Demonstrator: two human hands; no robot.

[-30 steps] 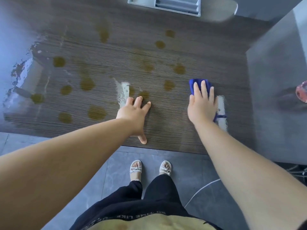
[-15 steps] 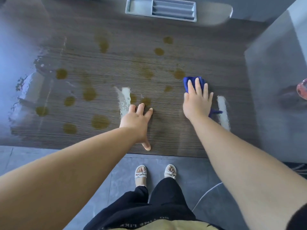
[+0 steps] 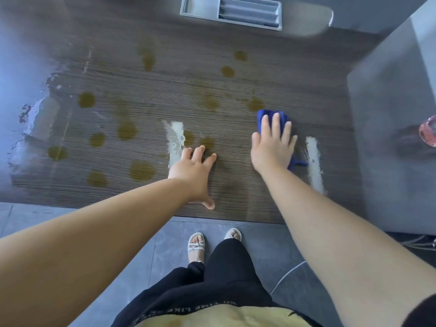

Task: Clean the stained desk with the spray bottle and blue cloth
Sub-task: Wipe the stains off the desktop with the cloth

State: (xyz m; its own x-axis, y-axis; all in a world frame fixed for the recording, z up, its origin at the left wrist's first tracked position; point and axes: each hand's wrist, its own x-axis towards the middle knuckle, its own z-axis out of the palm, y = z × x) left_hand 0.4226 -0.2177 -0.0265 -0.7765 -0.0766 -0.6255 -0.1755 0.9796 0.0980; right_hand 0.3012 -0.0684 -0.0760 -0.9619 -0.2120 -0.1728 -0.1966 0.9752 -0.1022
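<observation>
The dark wood-grain desk [image 3: 236,95] carries several yellow-brown stains, such as one stain [image 3: 142,170] near the front left, plus wet glare patches. My right hand [image 3: 271,147] presses flat on the folded blue cloth [image 3: 262,119] at the desk's right part, fingers straight; most of the cloth is hidden under the hand. My left hand [image 3: 194,172] rests flat on the desk near the front middle, fingers spread. A pink rounded thing [image 3: 428,134] at the right edge is cut off by the frame; whether it is the spray bottle I cannot tell.
A grey slotted tray [image 3: 231,13] is set into the desk's far edge. A grey side surface [image 3: 389,138] adjoins the desk on the right. My feet in white sandals [image 3: 196,244] stand on grey floor tiles below the desk's front edge. Cables lie at the far right floor.
My right hand has slid the blue cloth leftward and a little farther away across the desk, and the stain that lay just left of the cloth is gone. My left hand stays planted.
</observation>
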